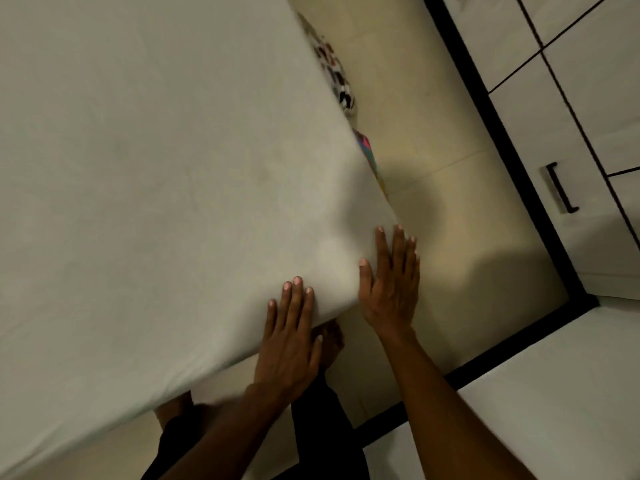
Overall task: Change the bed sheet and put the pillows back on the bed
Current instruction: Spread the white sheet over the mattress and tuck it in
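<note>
A pale plain sheet (156, 174) covers the mattress, which fills the left and middle of the head view. Its near corner sits at the lower middle. My left hand (291, 337) lies flat with straight fingers on the corner's front edge, thumb below the edge. My right hand (389, 282) presses flat against the corner's side face, fingers straight and spread. No pillow is plainly in view.
Patterned cloth (336, 74) and a colourful piece of fabric (369, 154) lie on the beige floor (433, 140) beside the bed. White wardrobe doors with black trim and a dark handle (561, 188) stand at the right. My legs are below the mattress corner.
</note>
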Tool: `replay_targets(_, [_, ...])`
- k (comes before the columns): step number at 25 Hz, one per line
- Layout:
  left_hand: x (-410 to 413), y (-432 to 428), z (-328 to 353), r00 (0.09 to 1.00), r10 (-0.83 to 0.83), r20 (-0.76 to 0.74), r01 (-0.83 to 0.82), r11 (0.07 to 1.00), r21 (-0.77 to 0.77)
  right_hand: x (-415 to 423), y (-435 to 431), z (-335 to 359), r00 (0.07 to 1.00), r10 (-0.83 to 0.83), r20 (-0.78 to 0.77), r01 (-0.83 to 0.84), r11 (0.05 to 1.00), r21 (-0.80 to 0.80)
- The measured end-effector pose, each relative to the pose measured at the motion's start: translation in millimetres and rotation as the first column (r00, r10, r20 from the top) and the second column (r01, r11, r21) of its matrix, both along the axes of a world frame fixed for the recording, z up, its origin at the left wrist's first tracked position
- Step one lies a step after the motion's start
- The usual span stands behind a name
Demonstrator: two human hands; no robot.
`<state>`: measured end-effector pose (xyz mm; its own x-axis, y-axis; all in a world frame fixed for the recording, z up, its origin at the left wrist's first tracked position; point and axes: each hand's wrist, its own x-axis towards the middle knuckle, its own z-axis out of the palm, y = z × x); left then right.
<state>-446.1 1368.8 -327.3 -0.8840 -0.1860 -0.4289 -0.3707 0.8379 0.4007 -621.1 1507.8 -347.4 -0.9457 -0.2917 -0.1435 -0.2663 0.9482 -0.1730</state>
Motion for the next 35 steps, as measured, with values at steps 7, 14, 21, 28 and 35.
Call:
replay_targets(7, [-93.3,12.7,30.0,0.998,0.022,0.051,-0.023,1.0,0.018,-37.0,9.9,41.6,0.983,0.105,0.152,-0.085,0.987,-0.136])
replay_targets(14, [-99.4,-17.0,39.6,0.965,0.04,0.26,-0.073,0.99,0.12,-46.3,8.2,38.9,0.89,-0.21,0.404,0.196,0.978,0.075])
replay_targets(21, [-42.8,-78.4,159.4,0.876,0.385,0.292,-0.413,0.91,0.039,-47.7,-36.0,165.7,0.837,0.285,0.466,-0.366,0.926,0.09])
replay_targets(28, [-29.5,-83.6,252.4,0.695,0.66,0.285,-0.685,0.729,-0.018,-72.6,-124.4,287.6,0.678,0.53,0.508,-0.625,0.78,0.021])
replay_targets(35, [-128.6,-18.5,296.7,0.485,0.853,0.194,-0.856,0.508,-0.097,-174.9,-132.8,348.2,0.383,0.811,0.442,-0.908,0.418,0.02])
